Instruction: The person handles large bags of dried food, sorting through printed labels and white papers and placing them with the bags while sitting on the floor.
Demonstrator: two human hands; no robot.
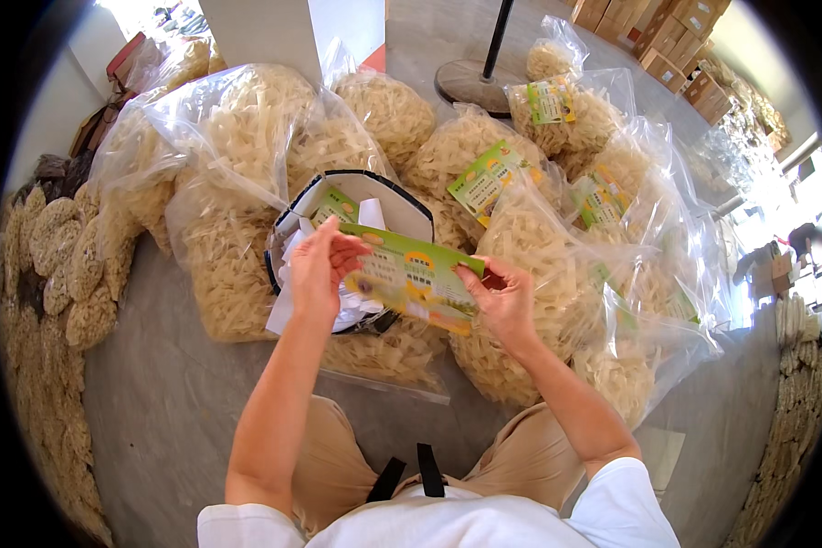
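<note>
A green and yellow printed label sheet (418,274) is pinched at its right end by my right hand (496,294), between thumb and fingers. My left hand (325,267) is raised at the sheet's left end with its fingers apart; whether they touch it cannot be told. Beneath lies a dark-rimmed container with a white inside (390,188), holding white papers (372,214) and another green label (335,205). Clear plastic bags of pale dried strips (233,274) surround it. A similar label (493,179) lies on one bag to the right.
More filled bags (383,103) spread behind, with a round stand base and black pole (476,85) beyond. Bundles of dried strips (55,274) are piled at the far left. Cardboard boxes (671,34) are stacked at the upper right. Grey floor (164,404) shows near my knees.
</note>
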